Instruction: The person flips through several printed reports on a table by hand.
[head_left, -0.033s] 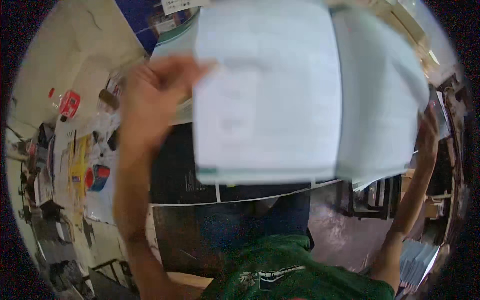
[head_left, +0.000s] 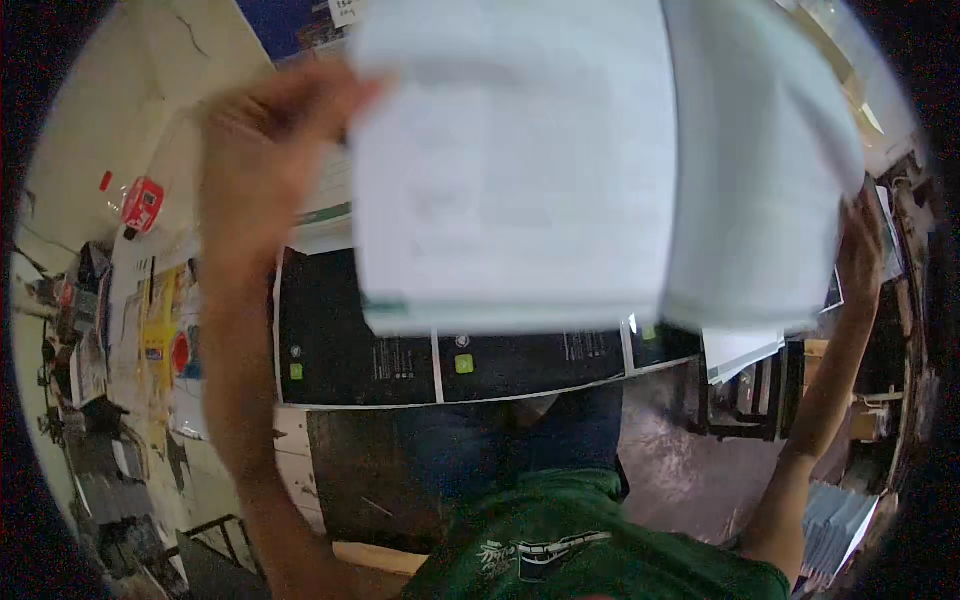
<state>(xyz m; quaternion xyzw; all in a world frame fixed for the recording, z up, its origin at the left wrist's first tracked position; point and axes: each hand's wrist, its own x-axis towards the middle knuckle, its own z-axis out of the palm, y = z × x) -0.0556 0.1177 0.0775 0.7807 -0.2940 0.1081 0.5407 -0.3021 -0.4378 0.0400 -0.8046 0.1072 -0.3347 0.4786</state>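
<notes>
A large white printed paper sheet, with a green band along its lower edge, is held up in front of me and blurred by motion. My left hand pinches the sheet's left edge, thumb and fingers together. At the far right my right hand grips the sheet's right part, which bows and curls; its fingers are partly hidden behind the edge. Below the raised sheet lies a black printed sheet with small green squares and white dividing lines. Whether the white paper is one sheet or several, I cannot tell.
On the left table are a clear bottle with a red label, a roll with a red centre and a yellow strip. White papers lie under the sheet's right side. A grey stack stands at the lower right.
My left hand has moved up and to the left, taking the white sheet's left part with it. More of the black sheet shows below. My right hand has hardly moved.
</notes>
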